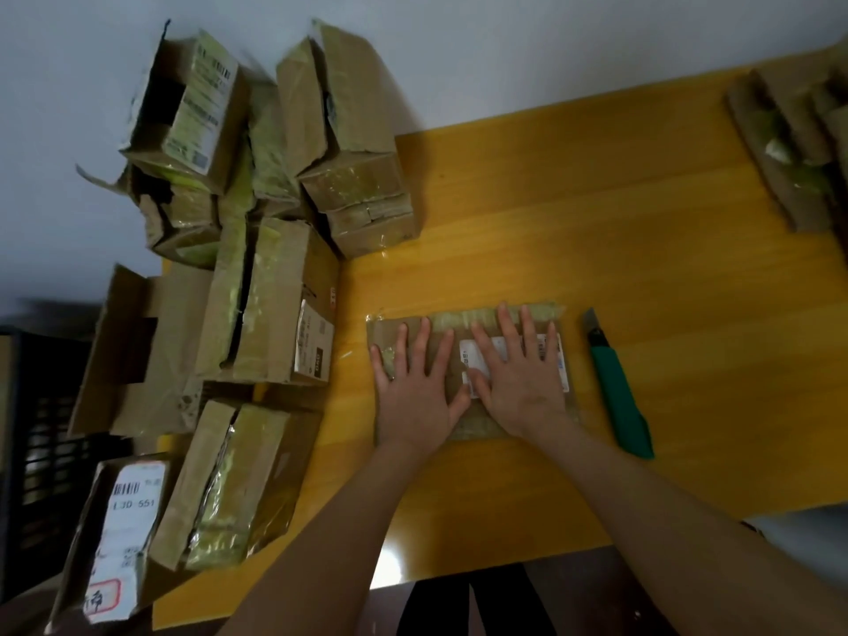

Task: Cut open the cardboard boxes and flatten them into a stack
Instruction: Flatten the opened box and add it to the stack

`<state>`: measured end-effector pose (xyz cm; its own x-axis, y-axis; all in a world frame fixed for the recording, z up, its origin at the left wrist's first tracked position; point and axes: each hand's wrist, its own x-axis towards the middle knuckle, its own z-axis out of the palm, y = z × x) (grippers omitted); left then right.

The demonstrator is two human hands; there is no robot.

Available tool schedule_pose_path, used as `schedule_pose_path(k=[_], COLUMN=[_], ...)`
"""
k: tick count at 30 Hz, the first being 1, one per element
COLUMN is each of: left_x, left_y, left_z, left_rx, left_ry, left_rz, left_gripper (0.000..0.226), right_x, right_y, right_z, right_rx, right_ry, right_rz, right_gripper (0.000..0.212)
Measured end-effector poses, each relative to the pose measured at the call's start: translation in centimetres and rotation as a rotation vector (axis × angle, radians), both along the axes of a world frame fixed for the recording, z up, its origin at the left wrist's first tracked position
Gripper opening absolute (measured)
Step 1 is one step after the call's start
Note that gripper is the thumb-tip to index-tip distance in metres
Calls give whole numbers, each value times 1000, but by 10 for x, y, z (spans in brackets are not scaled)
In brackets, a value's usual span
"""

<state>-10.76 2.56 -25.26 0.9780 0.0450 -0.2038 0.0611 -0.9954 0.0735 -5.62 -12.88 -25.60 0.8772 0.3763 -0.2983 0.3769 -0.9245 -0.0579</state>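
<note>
1. Head view: left hand [415, 387] & right hand [518, 383], fingers spread flat, press the flattened box [463, 321] onto the table [550, 199], mid-table.
2. Green knife [619, 392] lies just right of it (nobody holding it); uncut boxes [275, 305] piled at left, flat stack [789, 144] at far right.

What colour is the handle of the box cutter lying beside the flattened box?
Green. The box cutter shows best in the head view, on the yellow table, right of the flattened box.

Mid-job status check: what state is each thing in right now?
Box: flattened, pressed on the table.
Left hand: open, flat on box.
Right hand: open, flat on box.
Knife: lying beside box, blade out, untouched.
Left pile: boxes not flattened, some open.
Far stack: flattened boxes.
</note>
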Motion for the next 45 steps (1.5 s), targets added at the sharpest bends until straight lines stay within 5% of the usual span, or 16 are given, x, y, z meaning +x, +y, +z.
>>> schedule_pose_path(k=[7, 14, 19, 24, 28, 35, 45], left_x=[6, -28, -30, -30, -9, 38, 124], left_y=[12, 21, 17, 23, 4, -67, -238], left_z=[17, 61, 76, 90, 110, 148, 153], left_rx=[-187, -525, -878, -955, -1009, -1065, -1145], left_ry=[127, 71, 148, 146, 108, 31, 49], left_rz=[18, 603, 844, 1008, 928, 702, 618], left_gripper=[79, 86, 73, 69, 43, 37, 13], right_x=[0, -42, -53, -52, -44, -20, 57], right_y=[5, -36, -35, -42, -55, -126, -301], right_z=[23, 66, 81, 99, 127, 174, 175], right_rx=[56, 214, 370, 545, 561, 505, 484], right_ry=[136, 171, 270, 279, 140, -66, -113], right_rz=[-26, -452, -665, -839, -845, -883, -975], right_gripper=[62, 101, 108, 101, 98, 113, 105])
